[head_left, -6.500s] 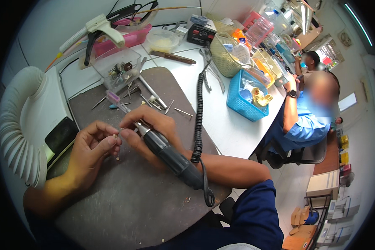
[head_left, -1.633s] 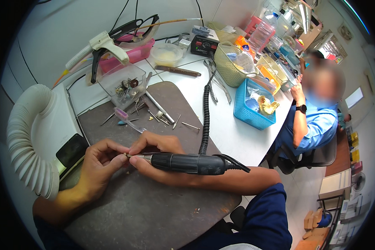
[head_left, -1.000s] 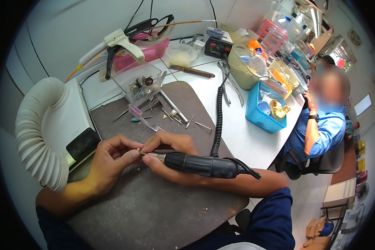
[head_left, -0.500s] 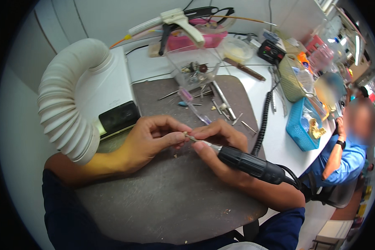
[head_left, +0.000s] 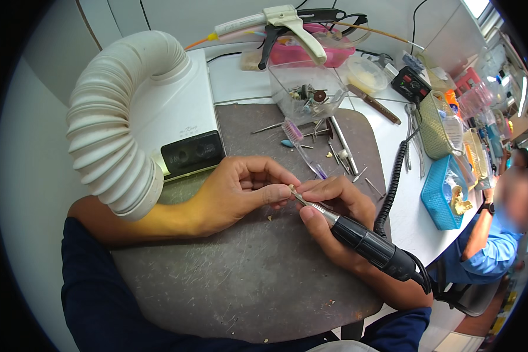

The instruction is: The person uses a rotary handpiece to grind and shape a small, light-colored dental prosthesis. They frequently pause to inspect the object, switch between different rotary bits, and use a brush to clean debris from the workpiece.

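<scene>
Over the dark work mat, my left hand (head_left: 232,190) pinches a tiny cream-coloured piece (head_left: 291,187) between thumb and fingers. Most of that piece is hidden by the fingertips, so its exact shape does not show. My right hand (head_left: 339,214) is closed around a black and silver rotary handpiece (head_left: 369,243), held like a pen and slanting down to the right. Its thin metal bit points at the piece, and I cannot tell whether they touch. The fingertips of both hands meet there. A coiled black cord (head_left: 394,188) lies to the right of my right hand.
A white ribbed suction hose (head_left: 100,129) arches over my left forearm from a white box (head_left: 185,111). Beyond my hands lie a toothbrush (head_left: 304,149), several burs and a clear bin (head_left: 305,100). Baskets, including a blue one (head_left: 443,193), stand right, near a seated person (head_left: 496,234).
The whole view has shifted, so the bench and both hands appear farther right. The handpiece slants a little more steeply. Both hands keep their grips.
</scene>
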The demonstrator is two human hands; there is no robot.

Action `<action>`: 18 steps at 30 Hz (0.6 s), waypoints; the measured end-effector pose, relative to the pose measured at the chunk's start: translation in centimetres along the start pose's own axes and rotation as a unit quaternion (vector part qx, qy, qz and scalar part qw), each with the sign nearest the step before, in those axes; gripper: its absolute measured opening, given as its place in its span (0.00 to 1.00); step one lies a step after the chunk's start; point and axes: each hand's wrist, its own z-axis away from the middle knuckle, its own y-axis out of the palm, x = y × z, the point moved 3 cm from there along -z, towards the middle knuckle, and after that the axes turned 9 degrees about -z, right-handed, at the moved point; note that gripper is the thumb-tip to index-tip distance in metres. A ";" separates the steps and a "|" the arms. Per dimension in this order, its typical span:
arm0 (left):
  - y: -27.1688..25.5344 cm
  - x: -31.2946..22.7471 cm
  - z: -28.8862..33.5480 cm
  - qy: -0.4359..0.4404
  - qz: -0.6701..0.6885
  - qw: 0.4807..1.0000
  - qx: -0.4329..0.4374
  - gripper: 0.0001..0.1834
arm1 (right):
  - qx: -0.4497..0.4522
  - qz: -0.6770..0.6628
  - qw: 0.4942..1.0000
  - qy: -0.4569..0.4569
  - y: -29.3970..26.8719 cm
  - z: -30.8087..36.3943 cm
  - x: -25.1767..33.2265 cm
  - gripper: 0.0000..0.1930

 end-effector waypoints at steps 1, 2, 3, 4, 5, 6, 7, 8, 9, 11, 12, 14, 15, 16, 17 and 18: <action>0.1 0.0 0.0 0.001 0.002 1.000 -0.001 0.11 | -0.001 0.004 1.000 -0.008 -0.1 0.0 -0.1 0.08; 0.1 0.0 -0.1 0.001 0.004 1.000 -0.001 0.11 | -0.001 0.008 1.000 -0.016 -0.1 0.0 -0.2 0.08; 0.1 0.0 -0.1 0.002 0.006 1.000 -0.002 0.11 | -0.002 0.013 1.000 -0.025 -0.2 0.0 -0.2 0.08; 0.1 0.0 -0.1 -0.001 0.009 1.000 -0.002 0.11 | -0.001 0.013 1.000 -0.022 -0.2 0.0 -0.1 0.08; 0.1 0.0 -0.1 -0.004 0.012 1.000 -0.002 0.11 | -0.001 0.013 1.000 -0.019 -0.3 0.0 0.0 0.08; 0.0 0.0 0.0 -0.008 0.015 1.000 -0.003 0.10 | -0.001 0.011 1.000 -0.015 -0.2 0.0 0.0 0.08; 0.0 0.0 0.0 -0.010 0.013 1.000 -0.004 0.10 | -0.005 0.005 1.000 -0.004 -0.2 0.0 0.2 0.08; 0.0 -0.1 0.0 -0.011 0.012 1.000 -0.005 0.10 | -0.010 -0.001 1.000 0.007 -0.1 -0.1 0.5 0.08; 0.0 -0.1 0.0 -0.012 0.010 1.000 -0.005 0.10 | -0.015 -0.007 1.000 0.017 0.0 -0.1 0.6 0.08; 0.0 -0.1 0.0 -0.012 0.007 1.000 -0.002 0.10 | -0.018 -0.009 1.000 0.018 0.1 0.0 0.5 0.09; 0.0 -0.2 0.0 -0.011 0.005 1.000 0.000 0.10 | -0.019 -0.010 1.000 0.018 0.1 0.0 0.5 0.09; 0.0 -0.2 0.1 -0.011 -0.002 1.000 0.001 0.10 | -0.012 0.008 1.000 0.007 0.2 -0.1 0.6 0.09; 0.0 -0.1 0.1 -0.011 -0.006 1.000 0.002 0.10 | -0.009 0.017 1.000 0.003 0.2 -0.1 0.6 0.08; 0.0 -0.1 0.0 -0.010 -0.004 1.000 0.003 0.10 | -0.010 0.019 1.000 -0.005 0.2 -0.1 0.5 0.08; 0.0 0.0 0.0 -0.010 -0.002 1.000 0.004 0.10 | -0.010 0.021 1.000 -0.013 0.2 -0.1 0.4 0.08; 0.0 0.0 0.0 -0.010 0.000 1.000 0.004 0.10 | -0.010 0.023 0.999 -0.021 0.2 -0.1 0.3 0.08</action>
